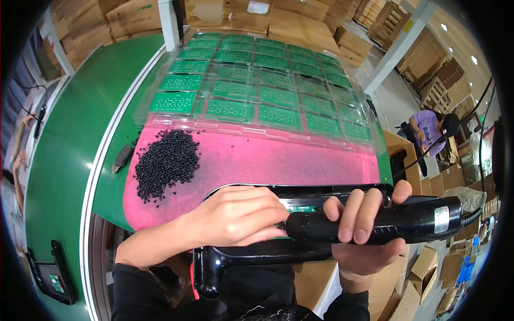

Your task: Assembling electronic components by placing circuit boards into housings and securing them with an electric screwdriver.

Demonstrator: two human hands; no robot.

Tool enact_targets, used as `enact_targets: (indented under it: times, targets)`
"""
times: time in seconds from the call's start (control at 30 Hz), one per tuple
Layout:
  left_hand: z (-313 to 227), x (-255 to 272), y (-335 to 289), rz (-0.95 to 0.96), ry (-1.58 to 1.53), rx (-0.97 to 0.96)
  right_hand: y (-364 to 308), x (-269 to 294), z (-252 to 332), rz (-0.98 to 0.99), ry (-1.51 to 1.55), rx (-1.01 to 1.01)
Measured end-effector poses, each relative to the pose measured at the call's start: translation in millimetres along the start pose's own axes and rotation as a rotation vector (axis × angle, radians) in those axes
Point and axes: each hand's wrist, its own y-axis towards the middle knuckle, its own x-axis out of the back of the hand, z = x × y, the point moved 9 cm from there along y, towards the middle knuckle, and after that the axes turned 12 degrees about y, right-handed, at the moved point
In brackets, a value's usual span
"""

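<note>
Gripping the black electric screwdriver (415, 222), the right hand (367, 216) had its fingers curled snugly round the barrel, while the left hand (241, 215) bunched its fingertips at the nose, whether pinching anything I couldn't tell from where I stood. If the tool slipped off-line, it could well have scored the green circuit board (304, 209) or jabbed those fingertips. The screwdriver ran crosswise through the right palm, nose leftward over the black plastic housing (211, 265), cord end rightward.

Blk pwr driver (420, 220) in R hand (363, 220), L hand (238, 215) nr tip, blk casing (251, 257) below
</note>
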Motion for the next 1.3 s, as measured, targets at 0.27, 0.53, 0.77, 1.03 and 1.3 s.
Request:
enact_targets:
  times: [0.27, 0.53, 0.77, 1.03, 1.3]
  targets:
    - [-4.0, -5.4, -2.0, 0.008, 0.129, -0.079, -4.8, 7.7, -2.1, -0.014, 0.002, -0.037]
    - [-0.5, 3.1, -0.3, -0.025, 0.07, 0.074, -3.2, 5.7, 12.5, -0.021, -0.114, 0.098]
    - [13.8, -11.2, -5.3, 0.107, -0.021, 0.247, 3.6, 40.2, 10.9, -0.051, -0.452, 0.049]
    - [13.5, -34.4, -14.7, 0.341, -0.063, 0.211, -1.2, 53.0, 7.8, -0.097, -0.339, 0.052]
    - [15.7, -44.9, -19.9, 0.466, 0.0, 0.225, 4.1, 54.9, -5.5, -0.019, -0.418, -0.043]
